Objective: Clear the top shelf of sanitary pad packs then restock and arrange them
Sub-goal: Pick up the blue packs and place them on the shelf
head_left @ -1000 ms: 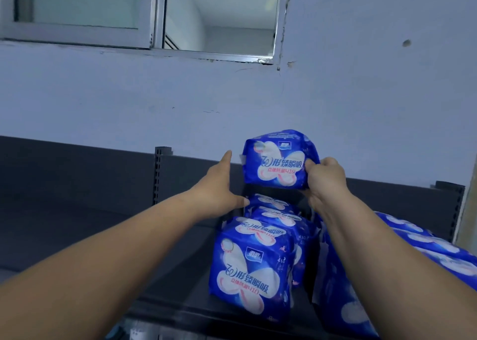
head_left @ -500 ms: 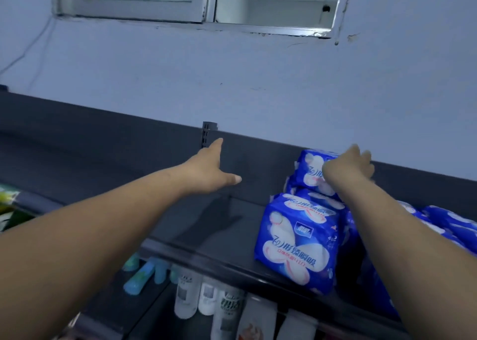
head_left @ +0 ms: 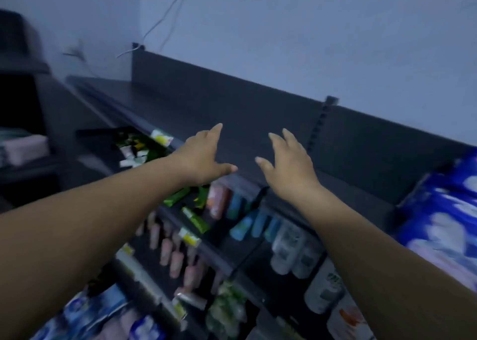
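Pale bluish wall [head_left: 284, 42] behind the top shelf [head_left: 160, 107], with a thin cable [head_left: 165, 11] trailing down toward that shelf's far left end. Dark board, dark back panel. Stacked at the top shelf's right end: blue pad packs [head_left: 444, 223] with white patterns, blurred, print unreadable. Over the middle of the top shelf, left hand [head_left: 204, 159] stretched forward, palm down, fingers straight, thumb out to the side, grip wide and holding nothing. Just beside it, on the side nearer the packs, right hand [head_left: 286, 164] with fingers spread and lightly bent, grip likewise wide and holding nothing, well apart from the packs. Cannot tell whether either hand touches the board. Behind the right hand, a slotted upright post [head_left: 320, 122] in the top shelf's back panel. Below the top shelf, rows of green tubes [head_left: 195, 219], pink bottles [head_left: 165, 252] and pale bottles [head_left: 286, 252], all blurred.
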The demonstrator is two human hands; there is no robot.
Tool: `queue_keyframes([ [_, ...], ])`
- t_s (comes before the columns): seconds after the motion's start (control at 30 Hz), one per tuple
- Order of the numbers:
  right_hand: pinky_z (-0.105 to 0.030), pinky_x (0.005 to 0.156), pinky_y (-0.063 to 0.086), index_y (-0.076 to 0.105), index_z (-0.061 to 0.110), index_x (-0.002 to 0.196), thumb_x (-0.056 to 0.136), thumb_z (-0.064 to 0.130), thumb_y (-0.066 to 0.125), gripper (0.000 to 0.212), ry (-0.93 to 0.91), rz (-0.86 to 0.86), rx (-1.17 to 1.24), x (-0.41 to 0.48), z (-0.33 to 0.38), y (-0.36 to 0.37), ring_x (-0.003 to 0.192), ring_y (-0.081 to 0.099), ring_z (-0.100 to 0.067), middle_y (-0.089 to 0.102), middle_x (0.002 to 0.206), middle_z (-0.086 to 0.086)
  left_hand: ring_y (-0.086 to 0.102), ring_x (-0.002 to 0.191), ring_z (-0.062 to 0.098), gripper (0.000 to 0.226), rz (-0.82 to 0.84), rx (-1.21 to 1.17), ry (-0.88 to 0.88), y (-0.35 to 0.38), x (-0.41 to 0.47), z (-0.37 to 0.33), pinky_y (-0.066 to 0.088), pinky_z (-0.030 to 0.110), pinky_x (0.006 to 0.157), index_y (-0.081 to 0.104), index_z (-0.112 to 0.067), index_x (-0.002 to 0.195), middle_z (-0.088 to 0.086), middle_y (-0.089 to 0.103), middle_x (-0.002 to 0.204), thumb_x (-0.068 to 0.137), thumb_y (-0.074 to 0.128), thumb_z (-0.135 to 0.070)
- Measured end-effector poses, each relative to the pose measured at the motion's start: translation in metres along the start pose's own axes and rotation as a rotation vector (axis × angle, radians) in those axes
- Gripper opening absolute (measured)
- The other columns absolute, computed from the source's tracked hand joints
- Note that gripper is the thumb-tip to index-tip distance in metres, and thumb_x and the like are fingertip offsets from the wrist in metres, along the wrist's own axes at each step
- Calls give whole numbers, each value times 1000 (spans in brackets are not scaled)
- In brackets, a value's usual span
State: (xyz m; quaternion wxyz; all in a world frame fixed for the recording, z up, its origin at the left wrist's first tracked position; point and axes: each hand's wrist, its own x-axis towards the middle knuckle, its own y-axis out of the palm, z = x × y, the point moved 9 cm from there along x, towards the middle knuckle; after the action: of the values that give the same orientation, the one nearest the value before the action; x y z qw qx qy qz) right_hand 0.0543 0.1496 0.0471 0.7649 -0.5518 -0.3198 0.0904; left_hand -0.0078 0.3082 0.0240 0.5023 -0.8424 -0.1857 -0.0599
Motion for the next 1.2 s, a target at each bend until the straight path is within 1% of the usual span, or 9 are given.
queue_keyframes([
  [0.17,-47,120,14,17,22,155,100,46,45,66,-129,120,56,-3,86,84,150,6,-27,2,164,-5,29,142,30,106,-7,85,-126,-19,-45,111,31,39,114,6,-15,155,13,27,156,80,68,-55],
  [0.33,-45,119,14,21,20,154,99,45,47,66,-193,215,99,-11,149,159,149,10,-27,7,163,-8,21,145,31,104,48,110,-277,-19,-90,209,27,39,116,-2,-16,155,12,16,160,85,65,-53],
  [0.6,-39,116,26,18,16,154,98,40,51,69,-155,412,198,-38,188,287,147,16,-25,6,163,-5,28,141,34,107,164,71,-510,37,-145,329,28,39,115,1,-14,155,17,21,158,82,68,-54],
  [0.73,-47,118,23,14,17,154,97,40,53,73,-136,494,256,-55,180,364,149,11,-23,7,163,-4,26,142,36,106,226,31,-595,94,-165,376,28,40,115,0,-14,155,18,19,158,83,67,-53],
  [0.8,-43,120,19,14,16,155,96,39,55,75,-107,569,293,-69,169,408,149,12,-23,8,163,-5,27,142,35,104,264,-6,-647,131,-177,398,29,38,114,-1,-14,155,19,19,157,85,65,-52],
  [0.97,-39,113,31,34,2,147,88,27,68,72,-24,664,340,-114,126,527,138,35,-33,34,151,-19,38,136,34,104,321,-139,-807,243,-208,455,36,40,110,5,-15,156,17,28,154,82,66,-55],
  [1.1,-37,114,30,23,13,153,90,35,63,77,30,824,293,-155,93,632,141,30,-26,27,156,-9,37,138,31,107,321,-307,-961,338,-229,495,37,38,109,4,-17,156,13,32,154,80,68,-56],
  [1.17,-43,115,30,22,15,153,88,40,64,82,32,845,281,-171,80,679,142,29,-27,26,157,-10,43,133,28,104,295,-393,-1005,386,-235,511,41,27,96,9,-17,154,1,43,144,79,68,-57],
  [1.2,-45,115,30,24,14,152,86,42,66,83,37,851,273,-178,74,703,143,29,-29,27,157,-12,44,131,24,95,282,-406,-1027,410,-239,521,37,20,89,15,-15,153,-6,45,134,83,68,-50],
])
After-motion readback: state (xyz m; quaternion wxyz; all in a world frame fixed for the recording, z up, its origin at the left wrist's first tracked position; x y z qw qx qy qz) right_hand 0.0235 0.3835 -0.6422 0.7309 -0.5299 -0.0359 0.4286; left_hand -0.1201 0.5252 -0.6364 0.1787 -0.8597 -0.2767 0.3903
